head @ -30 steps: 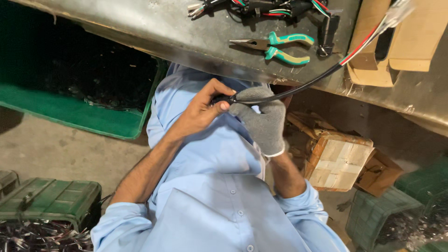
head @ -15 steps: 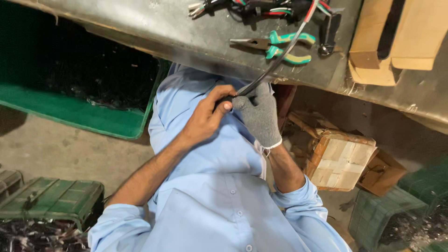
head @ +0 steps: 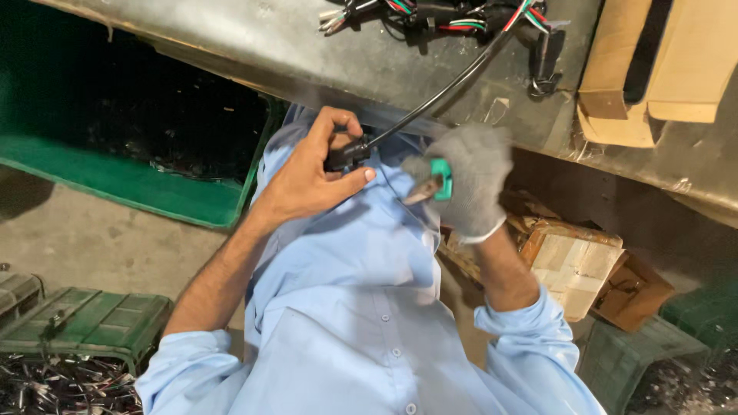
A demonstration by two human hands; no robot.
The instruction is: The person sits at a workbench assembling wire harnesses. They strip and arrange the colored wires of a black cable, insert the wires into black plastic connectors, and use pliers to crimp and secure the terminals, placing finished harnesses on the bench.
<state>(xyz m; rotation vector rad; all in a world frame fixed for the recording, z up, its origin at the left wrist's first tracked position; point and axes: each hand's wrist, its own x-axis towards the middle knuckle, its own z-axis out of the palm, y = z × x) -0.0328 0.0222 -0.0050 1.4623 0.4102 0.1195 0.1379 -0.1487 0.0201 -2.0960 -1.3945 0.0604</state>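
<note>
Holding: we see left hand (head: 311,180) pinching black cable (head: 430,104) at its connector end
Right hand (head: 469,180): gloved, clenched on green-handled pliers (head: 434,184)
Cable: between hands, runs up to counter (head: 254,38)
Handling: we judge light, floppy; grip stiff connector

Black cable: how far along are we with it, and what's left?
Done: the green-handled pliers are in the gloved right hand. In hand: the bare left hand pinches the black connector at the end of the black cable. Left: the pliers have not yet touched the connector, and the cable's far end runs into the wire bundle on the bench.
</note>
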